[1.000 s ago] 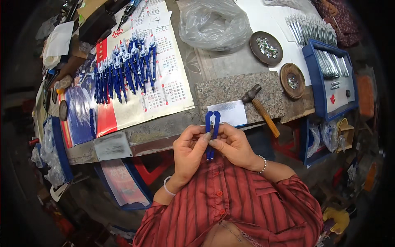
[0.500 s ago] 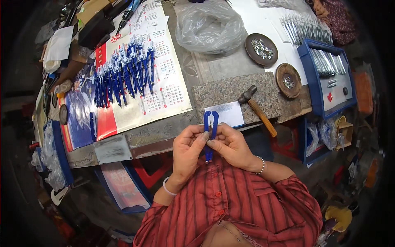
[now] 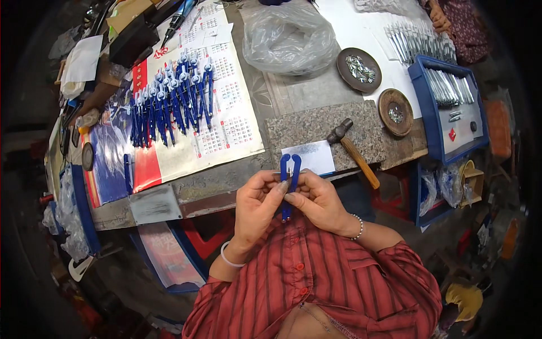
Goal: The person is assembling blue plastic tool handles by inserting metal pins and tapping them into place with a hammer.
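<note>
Close to my body at the table's front edge, I hold the two blue legs of what looks like a drawing compass (image 3: 296, 166) between both hands. The curved upper ends stand apart and point away from me; the lower tips come together below my thumbs. A thin metal rod crosses the legs, with its ends at my fingers. My left hand (image 3: 257, 198) pinches the left side with thumb and fingers. Opposite it, my right hand (image 3: 320, 204) pinches the right side. The fingers hide part of the middle.
A hammer (image 3: 357, 155) lies on a granite slab (image 3: 316, 121) beside white paper (image 3: 309, 157). Two round dishes (image 3: 343, 70) hold small metal parts. Blue compasses (image 3: 169, 104) lie in rows at left. A blue tray (image 3: 418, 96) holds metal rods. Another person's hand (image 3: 439, 17) shows far right.
Almost nothing differs. Both hands keep their pinch on the blue compass legs, whose lower tips sit slightly higher in the picture now.
</note>
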A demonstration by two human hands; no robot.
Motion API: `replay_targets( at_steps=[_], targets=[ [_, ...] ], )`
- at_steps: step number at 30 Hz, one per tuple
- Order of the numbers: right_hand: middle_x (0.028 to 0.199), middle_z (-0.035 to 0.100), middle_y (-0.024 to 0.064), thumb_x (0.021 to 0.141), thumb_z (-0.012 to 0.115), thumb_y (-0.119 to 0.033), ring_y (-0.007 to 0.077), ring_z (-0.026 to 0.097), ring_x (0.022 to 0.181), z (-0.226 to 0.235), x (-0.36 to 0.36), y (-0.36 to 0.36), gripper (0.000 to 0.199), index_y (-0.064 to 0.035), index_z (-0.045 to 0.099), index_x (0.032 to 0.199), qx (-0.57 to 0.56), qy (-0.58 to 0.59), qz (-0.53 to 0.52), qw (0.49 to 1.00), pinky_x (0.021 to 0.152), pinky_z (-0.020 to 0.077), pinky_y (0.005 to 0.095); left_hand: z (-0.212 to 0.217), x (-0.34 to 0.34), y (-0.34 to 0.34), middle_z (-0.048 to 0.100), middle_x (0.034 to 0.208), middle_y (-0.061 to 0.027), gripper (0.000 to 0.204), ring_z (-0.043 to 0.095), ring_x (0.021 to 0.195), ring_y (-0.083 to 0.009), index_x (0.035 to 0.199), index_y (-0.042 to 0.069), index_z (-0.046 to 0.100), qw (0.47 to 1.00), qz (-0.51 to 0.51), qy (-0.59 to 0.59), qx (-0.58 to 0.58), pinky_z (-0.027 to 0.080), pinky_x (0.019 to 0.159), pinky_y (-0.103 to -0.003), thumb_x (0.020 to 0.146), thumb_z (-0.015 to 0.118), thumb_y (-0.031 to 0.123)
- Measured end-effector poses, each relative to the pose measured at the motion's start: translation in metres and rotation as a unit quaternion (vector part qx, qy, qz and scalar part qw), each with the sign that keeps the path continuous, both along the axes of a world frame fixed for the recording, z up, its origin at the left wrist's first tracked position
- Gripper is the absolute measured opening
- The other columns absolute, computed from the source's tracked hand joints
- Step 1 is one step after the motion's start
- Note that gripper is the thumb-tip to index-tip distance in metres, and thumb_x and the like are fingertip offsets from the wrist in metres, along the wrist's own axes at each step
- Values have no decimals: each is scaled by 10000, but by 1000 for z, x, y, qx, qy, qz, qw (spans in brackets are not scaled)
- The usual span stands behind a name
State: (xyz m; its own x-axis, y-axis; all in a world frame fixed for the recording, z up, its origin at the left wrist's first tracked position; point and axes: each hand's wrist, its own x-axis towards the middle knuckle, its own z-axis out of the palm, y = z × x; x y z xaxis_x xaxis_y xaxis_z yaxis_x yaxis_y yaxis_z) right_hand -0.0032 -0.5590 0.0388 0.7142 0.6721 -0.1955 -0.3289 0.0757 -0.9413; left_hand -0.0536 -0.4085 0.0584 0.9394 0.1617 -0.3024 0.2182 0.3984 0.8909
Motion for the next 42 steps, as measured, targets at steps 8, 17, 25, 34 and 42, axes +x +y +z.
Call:
replay_targets(
  at_steps=[8,17,25,34,42],
  targets=[
    [965,499,9,909,566,-54,48,528,855,3,1,-1,195,18,521,1084,-25,-9,15,1000,725,440,197,-3,0,4,592,869,-18,211,536,773,-43,1104,-35,554,1000,-18,4,15,444,692,-179,899,554,12],
    [1089,569,42,909,574,-69,76,557,925,-3,0,-3,197,14,527,1081,-45,-29,32,998,747,457,221,13,11,2,600,827,-5,211,539,741,-40,1104,-30,559,1000,-8,-1,28,445,674,-176,904,564,36],
    [942,609,96,770,665,-16,183,597,822,30,37,-19,252,-19,602,1014,-153,-366,99,913,715,489,303,12,9,16,604,793,-21,154,540,660,-52,1008,-11,571,990,-98,30,-99,431,600,-177,888,588,84],
    [1247,444,111,691,757,-92,118,519,760,49,62,1,759,-53,344,1326,-121,-426,-173,880,637,456,244,26,5,1,584,681,-22,123,489,575,-35,937,-4,596,977,-79,-37,196,386,520,-204,845,628,70],
    [1042,548,43,839,679,-105,42,494,742,23,31,16,510,-4,419,1266,26,50,114,992,646,429,193,15,1,6,633,722,-57,89,582,634,-83,924,-21,576,953,85,-73,280,469,589,-220,866,601,41]
  ],
)
